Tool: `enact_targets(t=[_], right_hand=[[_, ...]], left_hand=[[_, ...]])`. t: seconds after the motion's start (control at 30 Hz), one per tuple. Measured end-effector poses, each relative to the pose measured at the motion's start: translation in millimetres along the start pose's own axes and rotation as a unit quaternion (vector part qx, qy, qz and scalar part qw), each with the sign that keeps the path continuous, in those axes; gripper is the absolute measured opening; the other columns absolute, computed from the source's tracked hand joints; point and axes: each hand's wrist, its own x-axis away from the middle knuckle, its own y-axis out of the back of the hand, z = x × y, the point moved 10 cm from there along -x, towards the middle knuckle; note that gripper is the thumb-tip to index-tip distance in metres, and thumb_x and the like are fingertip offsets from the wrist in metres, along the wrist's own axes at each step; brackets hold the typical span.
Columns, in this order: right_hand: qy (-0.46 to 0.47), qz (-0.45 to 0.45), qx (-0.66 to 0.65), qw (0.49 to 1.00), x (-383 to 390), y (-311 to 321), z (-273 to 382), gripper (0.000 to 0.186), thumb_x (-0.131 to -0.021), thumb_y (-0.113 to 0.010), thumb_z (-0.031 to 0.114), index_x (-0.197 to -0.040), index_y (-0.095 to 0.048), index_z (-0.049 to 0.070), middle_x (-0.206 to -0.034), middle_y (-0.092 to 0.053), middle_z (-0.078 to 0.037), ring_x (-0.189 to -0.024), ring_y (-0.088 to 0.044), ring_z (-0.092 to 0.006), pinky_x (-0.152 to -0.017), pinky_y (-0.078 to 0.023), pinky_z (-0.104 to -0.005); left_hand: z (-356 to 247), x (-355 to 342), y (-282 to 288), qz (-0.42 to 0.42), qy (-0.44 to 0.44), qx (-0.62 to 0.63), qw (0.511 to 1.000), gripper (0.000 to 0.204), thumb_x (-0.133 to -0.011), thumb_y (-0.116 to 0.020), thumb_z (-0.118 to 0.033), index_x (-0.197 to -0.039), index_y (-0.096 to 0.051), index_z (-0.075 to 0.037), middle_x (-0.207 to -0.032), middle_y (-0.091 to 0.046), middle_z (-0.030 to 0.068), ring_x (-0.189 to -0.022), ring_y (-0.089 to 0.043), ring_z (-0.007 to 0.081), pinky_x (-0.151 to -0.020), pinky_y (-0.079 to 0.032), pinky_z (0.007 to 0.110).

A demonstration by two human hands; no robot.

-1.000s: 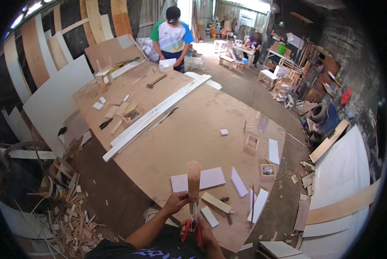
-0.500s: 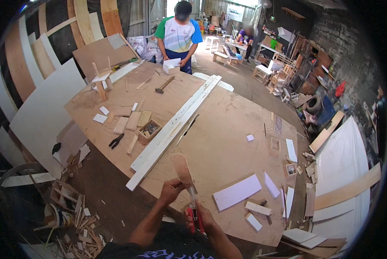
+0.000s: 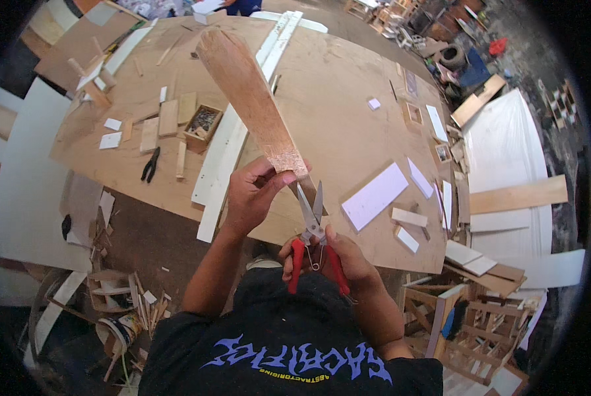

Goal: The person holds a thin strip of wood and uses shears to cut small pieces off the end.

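My left hand [image 3: 252, 198] pinches the lower end of a long, thin strip of reddish-brown wood [image 3: 243, 92], raised at a tilt over the worktable [image 3: 315, 119]. My right hand [image 3: 342, 257] grips red-handled metal snips [image 3: 315, 224] by their handles. Their pointed blades are apart, just below my left thumb, at or very near the strip's lower end; whether they touch it is unclear. A white board [image 3: 374, 195] lies on the table to the right, and long white planks [image 3: 210, 208] lie behind my left hand.
Black pliers [image 3: 150, 165], a box of small metal pieces [image 3: 202, 124] and small boards [image 3: 168, 119] are on the table's left. Offcuts and wooden frames [image 3: 467, 327] crowd the floor on both sides. A co-worker's lower body [image 3: 243, 6] shows at the far edge.
My view has tipped downward, bringing my forearms and shirt further into sight. The wood strip now leans more to the upper left, and the snips' open blades show beside its lower end.
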Motion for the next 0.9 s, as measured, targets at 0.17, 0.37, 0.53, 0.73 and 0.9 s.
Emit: enact_targets(t=[0.17,0.37,0.53,0.73,0.9], right_hand=[[0.022,-0.024,-0.016,0.999,17,19,8,0.078,-0.105,-0.024,0.059,-0.122,-0.057,-0.009,-0.098,-0.070,-0.019,-0.092,-0.070,-0.0303,-0.084,-0.056,-0.0429],[0.048,-0.047,-0.017,0.998,69,60,29,0.079,-0.105,-0.021,0.061,-0.119,-0.058,-0.009,-0.093,-0.069,-0.017,-0.089,-0.070,-0.0297,-0.082,-0.057,-0.0423],[0.042,-0.074,-0.051,0.995,132,118,48,0.078,-0.105,-0.022,0.061,-0.115,-0.059,-0.007,-0.089,-0.069,-0.015,-0.084,-0.070,-0.0278,-0.079,-0.057,-0.0412],[0.027,-0.103,-0.101,0.989,215,197,67,0.076,-0.104,-0.024,0.063,-0.107,-0.061,-0.004,-0.081,-0.065,-0.012,-0.074,-0.067,-0.0260,-0.072,-0.056,-0.0399],[0.007,-0.115,-0.108,0.987,259,236,80,0.079,-0.102,-0.026,0.067,-0.106,-0.059,-0.005,-0.076,-0.060,-0.012,-0.070,-0.063,-0.0260,-0.069,-0.053,-0.0386]], left_hand=[[21,-9,-33,0.054,0.020,-0.020,0.998,0.024,-0.096,-0.064,-0.004,-0.117,-0.067,0.007,-0.111,-0.074,0.0161,-0.103,-0.070,0.0180,-0.089,-0.056,0.032],[47,-22,-106,0.103,0.040,-0.017,0.994,0.024,-0.094,-0.065,-0.001,-0.117,-0.067,0.008,-0.111,-0.074,0.0162,-0.104,-0.069,0.0189,-0.090,-0.055,0.032],[79,-34,-193,0.144,0.049,-0.064,0.986,0.025,-0.093,-0.064,0.001,-0.117,-0.066,0.009,-0.110,-0.074,0.0160,-0.103,-0.069,0.0193,-0.091,-0.055,0.033],[112,-43,-304,0.168,0.050,-0.044,0.984,0.022,-0.094,-0.062,0.002,-0.114,-0.067,0.009,-0.111,-0.073,0.0171,-0.106,-0.069,0.0213,-0.092,-0.055,0.032],[141,-44,-359,0.121,0.081,-0.035,0.989,0.019,-0.093,-0.063,-0.002,-0.108,-0.069,0.008,-0.108,-0.074,0.0188,-0.104,-0.071,0.0274,-0.095,-0.055,0.038]])
